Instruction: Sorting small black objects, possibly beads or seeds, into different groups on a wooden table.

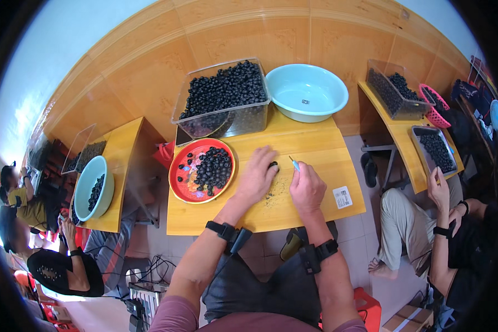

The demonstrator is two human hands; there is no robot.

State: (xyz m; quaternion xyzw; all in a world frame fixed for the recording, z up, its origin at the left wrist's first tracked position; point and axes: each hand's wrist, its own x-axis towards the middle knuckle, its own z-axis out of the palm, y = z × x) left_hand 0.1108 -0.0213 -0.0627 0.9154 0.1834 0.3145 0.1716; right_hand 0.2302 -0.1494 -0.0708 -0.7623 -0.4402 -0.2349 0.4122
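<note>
My left hand (258,172) is closed over the yellow table, pinching a small black round piece (273,164) between thumb and fingers. To its right, my right hand (307,189) grips a slim tool with a light-blue handle (296,166); its thin tip points up and left, apart from the piece. Small dark shavings (270,195) lie on the wood between my hands. Beside my left forearm is a red round tray (178,188) with many loose black pieces (213,169) of the same kind, heaped mostly on its right side.
A clear plastic bin (227,131) full of black pieces stands at the back, with a light-blue basin (310,113) to its right. A white label (342,197) is on the table's right side. Other people work at side tables (119,182) with similar bins and basins.
</note>
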